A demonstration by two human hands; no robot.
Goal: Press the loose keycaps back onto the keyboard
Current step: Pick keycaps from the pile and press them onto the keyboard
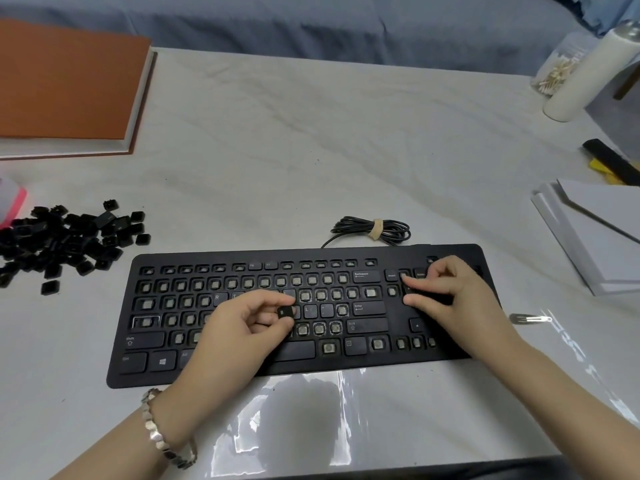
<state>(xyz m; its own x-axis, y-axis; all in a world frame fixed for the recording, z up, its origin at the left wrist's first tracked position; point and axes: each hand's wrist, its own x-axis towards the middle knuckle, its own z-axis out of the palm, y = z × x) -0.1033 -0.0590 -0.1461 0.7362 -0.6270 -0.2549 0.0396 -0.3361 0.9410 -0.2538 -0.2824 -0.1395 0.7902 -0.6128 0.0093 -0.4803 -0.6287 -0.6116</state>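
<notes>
A black keyboard (301, 363) lies in front of me with most keycaps off, so bare switch domes show. My left hand (242, 327) hovers over its middle and pinches a black keycap marked B (285, 312) between thumb and forefinger. My right hand (446, 299) rests on the keyboard's right end, fingers curled and pressing by the Insert and Delete keys; whether it holds a cap I cannot tell. A heap of several loose black keycaps (65, 240) lies on the table to the left of the keyboard.
The keyboard's coiled cable (372, 230) lies behind it. An orange book (69, 84) sits far left, a pink-edged container (12, 202) by the heap. White boxes (595, 233), a metal clip (530, 319), a white bottle (588, 74) and a jar stand at right.
</notes>
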